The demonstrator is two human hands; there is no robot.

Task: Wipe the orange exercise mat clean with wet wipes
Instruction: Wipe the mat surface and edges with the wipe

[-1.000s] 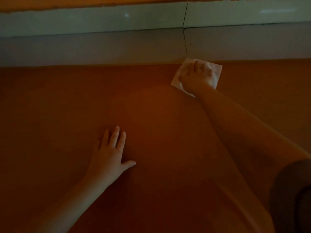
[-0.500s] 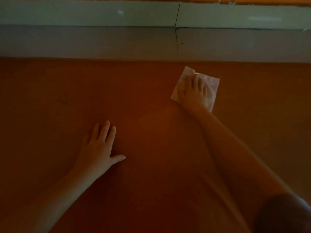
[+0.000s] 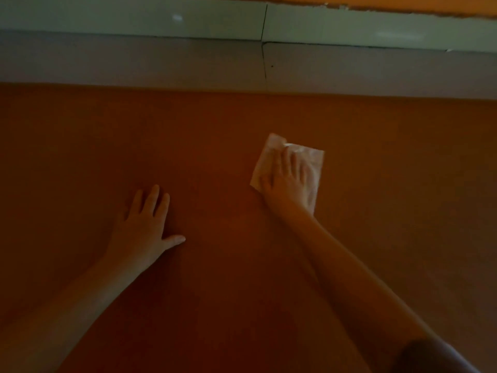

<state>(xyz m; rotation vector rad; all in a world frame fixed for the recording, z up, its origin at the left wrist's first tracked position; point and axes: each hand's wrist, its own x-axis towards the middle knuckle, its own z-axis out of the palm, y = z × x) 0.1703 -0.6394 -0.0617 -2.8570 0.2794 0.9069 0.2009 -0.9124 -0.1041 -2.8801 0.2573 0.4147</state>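
The orange exercise mat (image 3: 80,162) fills most of the view in dim light. A white wet wipe (image 3: 274,146) lies flat on the mat, right of centre. My right hand (image 3: 289,179) presses on the wipe with straight, spread fingers and covers its middle. My left hand (image 3: 142,227) rests flat on the bare mat to the left, fingers straight and thumb out to the right, holding nothing.
Beyond the mat's far edge runs a strip of grey floor (image 3: 134,63), then a pale tiled skirting (image 3: 134,20) along the wall. A dark sleeve (image 3: 435,356) shows at the bottom right corner.
My right hand has drawn the wipe back toward me, from the mat's far edge to well inside the mat. My left hand stays planted on the mat.
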